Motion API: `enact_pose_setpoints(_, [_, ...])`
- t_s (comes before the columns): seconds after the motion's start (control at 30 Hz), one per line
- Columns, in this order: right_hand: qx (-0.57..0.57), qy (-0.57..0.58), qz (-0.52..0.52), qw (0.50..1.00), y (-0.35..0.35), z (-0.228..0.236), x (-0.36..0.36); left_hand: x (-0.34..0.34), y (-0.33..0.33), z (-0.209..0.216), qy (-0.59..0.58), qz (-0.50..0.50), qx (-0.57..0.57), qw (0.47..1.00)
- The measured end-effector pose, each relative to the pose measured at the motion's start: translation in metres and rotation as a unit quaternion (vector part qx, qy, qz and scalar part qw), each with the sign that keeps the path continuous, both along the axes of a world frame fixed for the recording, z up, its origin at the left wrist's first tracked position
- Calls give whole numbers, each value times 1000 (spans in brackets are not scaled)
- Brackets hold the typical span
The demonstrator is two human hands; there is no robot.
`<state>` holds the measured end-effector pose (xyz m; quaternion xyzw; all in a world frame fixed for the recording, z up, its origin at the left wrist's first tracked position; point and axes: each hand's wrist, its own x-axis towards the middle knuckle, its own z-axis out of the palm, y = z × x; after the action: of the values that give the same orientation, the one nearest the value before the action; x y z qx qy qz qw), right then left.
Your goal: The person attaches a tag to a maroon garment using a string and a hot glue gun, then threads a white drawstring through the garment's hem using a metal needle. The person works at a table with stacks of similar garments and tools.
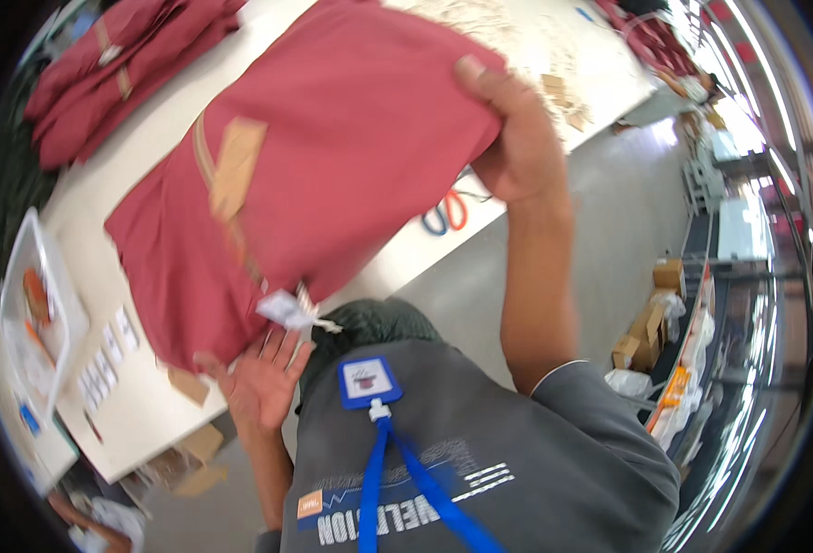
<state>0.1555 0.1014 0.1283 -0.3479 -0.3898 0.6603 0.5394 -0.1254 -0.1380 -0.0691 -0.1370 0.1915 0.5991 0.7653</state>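
A large maroon folded cloth (351,120) is tilted up above the white table, slightly blurred. Around it runs a thin twine band with a brown card tag (238,166). A small white label (285,310) hangs at its near edge. My right hand (521,138) grips the right corner, thumb on top and the other fingers hidden beneath. By the lower left edge, my left hand (263,382) is palm up with fingers spread, the fingertips close to the cloth; whether they touch it I cannot tell. Scissors (445,214) with blue and orange handles lie partly under the cloth.
More maroon folded cloths (130,74) are stacked at the far left of the white table (121,207). A white plastic tray (70,323) with small items stands left, beside several small white labels (102,369). Cream fringe (535,46) lies at the back. Cardboard boxes (646,332) sit right.
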Motion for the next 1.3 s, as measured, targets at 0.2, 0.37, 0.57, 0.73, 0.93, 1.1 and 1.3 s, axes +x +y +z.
enact_pose_setpoints(0.2, [19, 16, 21, 999, -11, 18, 23, 5, 40, 11, 175, 188, -254, 932])
enact_pose_setpoints(0.37, [74, -63, 5, 995, 34, 16, 114, 12, 109, 36, 451, 135, -115, 875])
enact_pose_setpoints(0.57, [12, -87, -46, 995, 121, -6, 307, 88, 250, 150, 820, 77, 189, 536])
enact_pose_setpoints(0.73, [177, -148, -280, 932, 204, 46, 534, 295, 480, 227, 499, -22, 280, 820])
enact_pose_setpoints(0.93, [244, -133, -393, 876, 265, 151, 765, 554, 641, 329, 437, -115, 393, 801])
enact_pose_setpoints(1.1, [-89, -197, -571, 792, 332, 65, 877, 546, 562, 218, 525, -211, 448, 692])
enact_pose_setpoints(1.3, [-241, -207, -502, 805, 326, -158, 846, 351, 400, 72, 706, -231, 144, 654])
